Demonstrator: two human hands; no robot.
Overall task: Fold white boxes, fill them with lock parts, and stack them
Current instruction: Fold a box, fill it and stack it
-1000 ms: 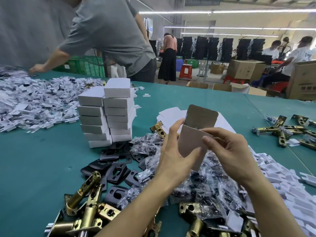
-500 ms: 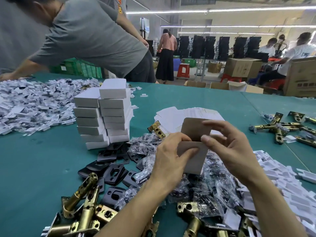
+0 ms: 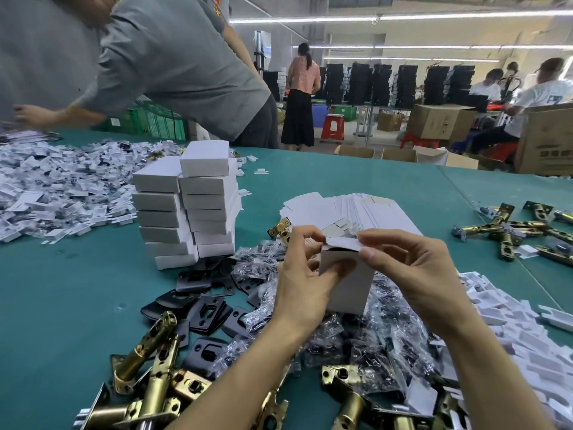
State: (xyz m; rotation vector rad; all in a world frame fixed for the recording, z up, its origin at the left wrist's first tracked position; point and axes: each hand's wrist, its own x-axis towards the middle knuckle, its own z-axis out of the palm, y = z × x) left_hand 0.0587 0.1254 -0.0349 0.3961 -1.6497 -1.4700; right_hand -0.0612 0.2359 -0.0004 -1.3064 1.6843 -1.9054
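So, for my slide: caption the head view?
Left hand and right hand fold a white box over bagged parts.

Single view only, head-worn wide-angle, taken from near edge of the green table [image 3: 62, 305], facing forward and down toward its far edge. Very close to left hand [image 3: 302, 283] and right hand [image 3: 415, 274], both gripping white box [image 3: 356, 290] mid-frame. Table filling lower two thirds, far edge crossing upper third; other workers [image 3: 300, 97] beyond it, well apart. Straight lines bowed toward frame sides.
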